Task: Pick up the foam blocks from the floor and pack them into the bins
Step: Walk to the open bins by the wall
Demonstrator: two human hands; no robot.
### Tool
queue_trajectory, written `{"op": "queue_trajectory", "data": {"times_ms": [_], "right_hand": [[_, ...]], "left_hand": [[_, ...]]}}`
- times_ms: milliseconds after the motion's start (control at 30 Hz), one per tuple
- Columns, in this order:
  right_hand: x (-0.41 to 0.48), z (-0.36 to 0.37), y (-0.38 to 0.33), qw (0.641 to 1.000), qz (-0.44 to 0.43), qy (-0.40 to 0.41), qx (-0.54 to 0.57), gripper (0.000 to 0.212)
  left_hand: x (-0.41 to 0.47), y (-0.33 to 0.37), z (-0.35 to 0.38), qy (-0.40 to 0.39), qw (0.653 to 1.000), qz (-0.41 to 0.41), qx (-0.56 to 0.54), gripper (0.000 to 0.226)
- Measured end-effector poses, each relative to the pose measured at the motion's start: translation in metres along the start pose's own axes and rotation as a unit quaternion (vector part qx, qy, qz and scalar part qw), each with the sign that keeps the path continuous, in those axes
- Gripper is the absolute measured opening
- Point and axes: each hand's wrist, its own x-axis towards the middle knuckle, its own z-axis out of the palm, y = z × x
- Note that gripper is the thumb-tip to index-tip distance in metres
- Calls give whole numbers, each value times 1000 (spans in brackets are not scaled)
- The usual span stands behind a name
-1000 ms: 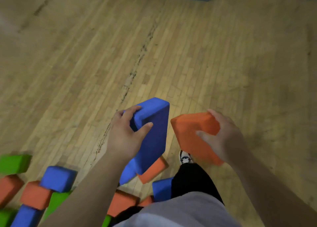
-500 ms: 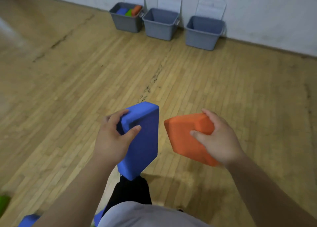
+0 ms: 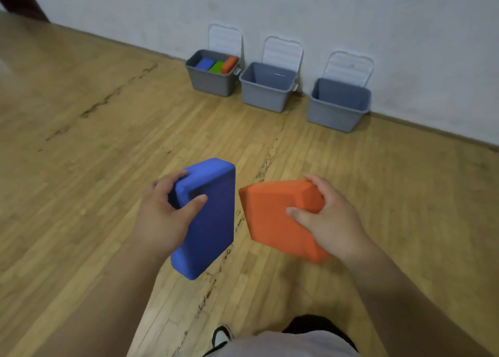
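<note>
My left hand (image 3: pixel 164 213) grips a blue foam block (image 3: pixel 210 221) by its upper corner, thumb on the front face. My right hand (image 3: pixel 329 221) grips an orange foam block (image 3: pixel 272 219) at its right end. Both blocks hang above the wooden floor, side by side and apart. Three grey bins stand open against the wall ahead. The left bin (image 3: pixel 209 82) holds a blue, a green and an orange block. Nothing shows inside the middle bin (image 3: pixel 266 92) or the right bin (image 3: pixel 336 111).
White lids (image 3: pixel 282 50) lean upright on the wall behind the bins. Wooden floor (image 3: pixel 94 154) stretches between me and the bins, with a dark scuffed seam running toward them. My shoe (image 3: pixel 221 335) shows at the bottom edge.
The view has lifted from the floor pile to the wall, and the bins look nearer. The loose blocks on the floor have left the view. Both hands keep their grips.
</note>
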Motion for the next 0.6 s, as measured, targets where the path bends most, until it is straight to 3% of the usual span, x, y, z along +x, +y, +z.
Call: {"op": "queue_trajectory", "data": {"times_ms": [200,600], "right_hand": [[134,0,-16,1000,5,-13,9,82],[451,-54,-35,995,-43,-84,-33,82]], "left_hand": [[125,19,36,-7,1000,22,12,53],[350,88,144,58,998,-30,-3,51]]}}
